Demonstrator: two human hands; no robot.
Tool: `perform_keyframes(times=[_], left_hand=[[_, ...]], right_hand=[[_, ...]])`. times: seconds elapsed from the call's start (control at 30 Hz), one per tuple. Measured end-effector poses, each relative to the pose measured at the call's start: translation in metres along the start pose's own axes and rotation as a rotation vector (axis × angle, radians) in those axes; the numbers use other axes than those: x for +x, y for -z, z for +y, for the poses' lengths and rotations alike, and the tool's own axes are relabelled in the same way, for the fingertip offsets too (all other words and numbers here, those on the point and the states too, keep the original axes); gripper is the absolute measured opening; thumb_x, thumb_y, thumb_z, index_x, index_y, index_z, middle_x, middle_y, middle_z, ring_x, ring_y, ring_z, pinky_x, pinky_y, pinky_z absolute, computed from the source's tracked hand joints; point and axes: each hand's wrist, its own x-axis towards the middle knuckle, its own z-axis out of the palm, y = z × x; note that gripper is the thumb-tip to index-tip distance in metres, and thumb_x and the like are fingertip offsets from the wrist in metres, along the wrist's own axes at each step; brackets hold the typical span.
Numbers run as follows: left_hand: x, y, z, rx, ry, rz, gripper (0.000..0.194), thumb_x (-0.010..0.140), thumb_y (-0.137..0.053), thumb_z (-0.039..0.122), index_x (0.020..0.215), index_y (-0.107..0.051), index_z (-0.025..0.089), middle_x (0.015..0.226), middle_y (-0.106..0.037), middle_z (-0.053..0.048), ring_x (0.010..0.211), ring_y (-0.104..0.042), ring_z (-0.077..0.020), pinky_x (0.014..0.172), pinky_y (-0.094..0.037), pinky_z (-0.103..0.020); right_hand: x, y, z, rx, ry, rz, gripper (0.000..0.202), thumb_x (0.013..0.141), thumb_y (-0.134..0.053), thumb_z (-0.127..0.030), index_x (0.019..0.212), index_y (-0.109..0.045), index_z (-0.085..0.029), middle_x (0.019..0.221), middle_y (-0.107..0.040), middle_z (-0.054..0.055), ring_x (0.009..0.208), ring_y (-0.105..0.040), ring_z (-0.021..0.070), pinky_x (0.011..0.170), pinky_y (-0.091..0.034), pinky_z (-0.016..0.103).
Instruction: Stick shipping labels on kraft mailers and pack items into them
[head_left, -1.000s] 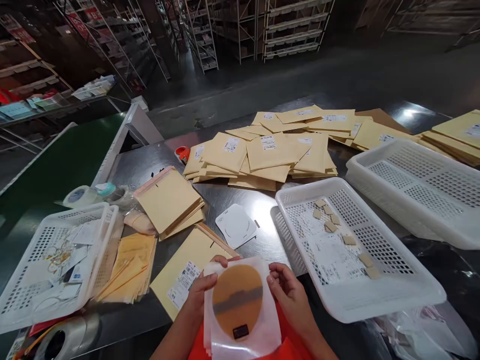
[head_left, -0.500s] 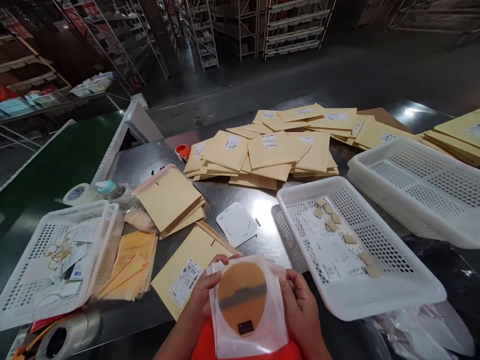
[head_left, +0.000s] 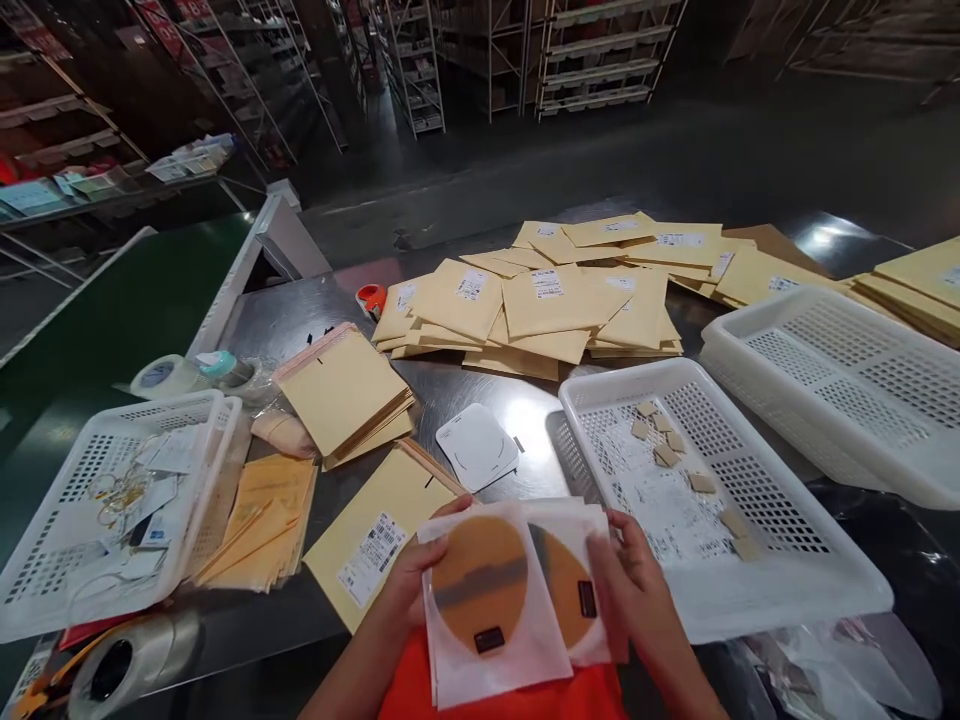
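Observation:
My left hand (head_left: 409, 580) holds a stack of white translucent sleeves, the top sleeve (head_left: 487, 600) showing a round brown disc with a grey band and a small black label. My right hand (head_left: 637, 590) grips a second sleeve (head_left: 566, 580) with another brown disc, pulled out to the right of the stack. Both sleeves are held just above the near table edge, over something orange. A labelled yellow padded envelope (head_left: 379, 530) lies on the metal table right beside my left hand.
A white mesh basket (head_left: 750, 600) with small tan squares and a paper sits at right, and stacked baskets (head_left: 832, 390) lie beyond it. A basket of small items (head_left: 105, 500) stands at left. Piles of yellow envelopes (head_left: 540, 305) lie behind. A white square pad (head_left: 476, 445) and tape rolls (head_left: 120, 665) are nearby.
My right hand has slid one sleeve out to the right, fanning it from the stack. The stack was held together before. The view shifted slightly.

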Motion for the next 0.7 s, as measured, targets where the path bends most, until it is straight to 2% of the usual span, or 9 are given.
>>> perform_keyframes(times=[0.13,0.27,0.3,0.37,0.43,0.5,0.57,0.63,0.7], left_hand=[[0.001,-0.004,0.002,0.028,0.028,-0.018,0.046,0.073,-0.076,0.02,0.119,-0.07,0.022,0.11,-0.077,-0.009,0.094,-0.073,-0.026,0.085,-0.056,-0.037],[0.005,-0.003,0.002,0.062,0.049,-0.079,0.043,0.077,-0.07,0.019,0.12,-0.069,0.017,0.11,-0.077,-0.012,0.099,-0.073,-0.0287,0.088,-0.056,-0.039],[0.006,-0.002,0.002,0.063,0.069,-0.101,0.042,0.077,-0.07,0.021,0.118,-0.07,0.016,0.108,-0.078,-0.012,0.099,-0.073,-0.0294,0.088,-0.056,-0.04],[0.009,-0.002,0.002,0.065,0.14,-0.144,0.038,0.077,-0.071,0.027,0.113,-0.072,0.013,0.102,-0.079,-0.012,0.094,-0.074,-0.0294,0.086,-0.056,-0.04],[0.012,-0.006,0.001,0.085,0.209,-0.169,0.037,0.075,-0.073,0.031,0.107,-0.074,0.011,0.096,-0.08,-0.012,0.087,-0.075,-0.0273,0.081,-0.056,-0.035],[0.014,-0.014,0.001,0.12,0.226,-0.183,0.038,0.07,-0.078,0.029,0.102,-0.075,0.011,0.091,-0.08,-0.011,0.081,-0.075,-0.0244,0.076,-0.056,-0.03],[0.014,-0.022,-0.001,0.158,0.224,-0.205,0.041,0.063,-0.083,0.027,0.1,-0.075,0.012,0.087,-0.08,-0.009,0.077,-0.074,-0.0224,0.072,-0.055,-0.027],[0.014,-0.025,-0.004,0.191,0.231,-0.222,0.044,0.059,-0.085,0.025,0.1,-0.075,0.013,0.086,-0.08,-0.009,0.076,-0.075,-0.0235,0.072,-0.055,-0.029],[0.013,-0.023,-0.008,0.211,0.228,-0.213,0.044,0.059,-0.085,0.026,0.1,-0.074,0.013,0.085,-0.08,-0.009,0.079,-0.075,-0.027,0.075,-0.056,-0.033]], right_hand=[[0.003,0.007,-0.015,0.048,-0.033,-0.276,0.051,0.08,-0.067,-0.055,0.118,-0.05,-0.025,0.097,-0.071,0.006,0.085,-0.069,0.0237,0.075,-0.058,0.035],[0.017,0.028,-0.048,-0.173,-0.002,-0.264,0.05,0.078,-0.068,-0.052,0.118,-0.056,-0.025,0.077,-0.069,0.001,0.065,-0.066,0.0218,0.053,-0.052,0.031],[0.023,0.032,-0.06,-0.258,0.042,-0.268,0.048,0.077,-0.068,-0.05,0.117,-0.059,-0.025,0.074,-0.068,0.0,0.063,-0.064,0.0214,0.052,-0.049,0.03],[0.034,0.032,-0.085,-0.421,0.173,-0.368,0.037,0.077,-0.069,-0.042,0.111,-0.066,-0.026,0.072,-0.068,0.0,0.066,-0.063,0.0209,0.056,-0.048,0.029],[0.04,0.018,-0.105,-0.554,0.313,-0.545,0.03,0.077,-0.067,-0.032,0.107,-0.07,-0.028,0.07,-0.066,-0.002,0.067,-0.06,0.0192,0.058,-0.045,0.027],[0.04,-0.009,-0.117,-0.62,0.412,-0.727,0.032,0.078,-0.063,-0.025,0.11,-0.069,-0.03,0.068,-0.064,-0.004,0.064,-0.056,0.0165,0.057,-0.041,0.025],[0.036,-0.039,-0.119,-0.645,0.455,-0.848,0.041,0.077,-0.061,-0.019,0.116,-0.065,-0.03,0.069,-0.062,-0.005,0.064,-0.054,0.0145,0.058,-0.038,0.023],[0.035,-0.062,-0.116,-0.631,0.447,-0.85,0.043,0.075,-0.064,-0.019,0.118,-0.063,-0.028,0.073,-0.062,-0.005,0.067,-0.055,0.0138,0.06,-0.038,0.023],[0.038,-0.069,-0.113,-0.562,0.395,-0.794,0.036,0.079,-0.064,-0.026,0.115,-0.062,-0.026,0.076,-0.063,-0.004,0.069,-0.056,0.014,0.061,-0.041,0.024]])
